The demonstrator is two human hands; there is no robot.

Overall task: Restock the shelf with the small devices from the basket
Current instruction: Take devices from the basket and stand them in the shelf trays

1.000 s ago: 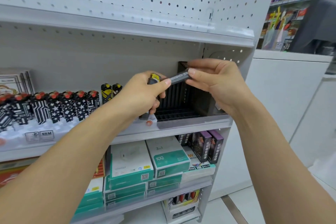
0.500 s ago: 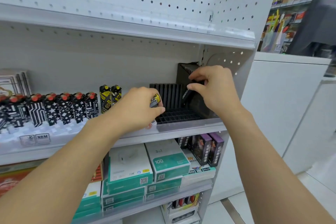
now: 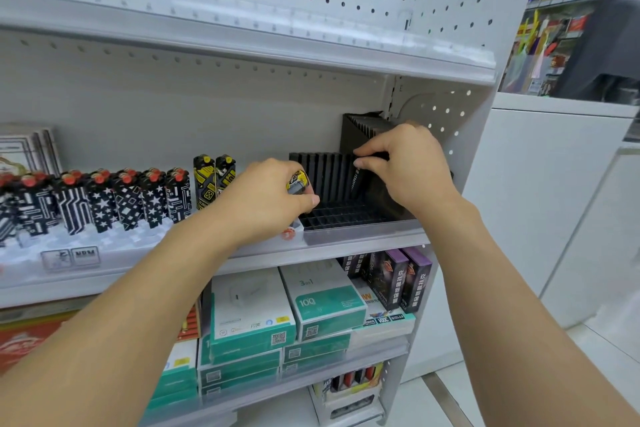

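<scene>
White perforated shelving fills the view, with another aisle blurred off to the right. On the middle shelf (image 3: 363, 246) a black slotted rack (image 3: 332, 215) sits at the right end, its floor a grid of narrow cells and its back a row of upright fins; a taller finned section stands behind it in the corner.

The right hand (image 3: 405, 166) is over that rack, thumb and forefinger pinched on the top of a slim dark device (image 3: 356, 180). The device hangs nearly upright, its long axis running down toward the grid, lower end just above or just inside a cell at the back — I cannot tell which, since the dark body blends into the dark fins. The cells lie directly below the pinch, so the coming move looks like a straight push down along the device's own length, with little sideways correction needed.

The left hand (image 3: 266, 201) is beside the rack's left edge, fingers curled round a yellow-and-black patterned device (image 3: 298, 182) whose top pokes out above the fist. This hand is nearer the white tray of standing stock: two matching yellow devices (image 3: 214, 180) stand just to its left, then a line of red-capped black-and-white ones (image 3: 114, 201). That device likely belongs next to its twins, which lie leftward of the fist.

The two hands are close but apart, each clamped on its own item. The basket is not in view.
</scene>
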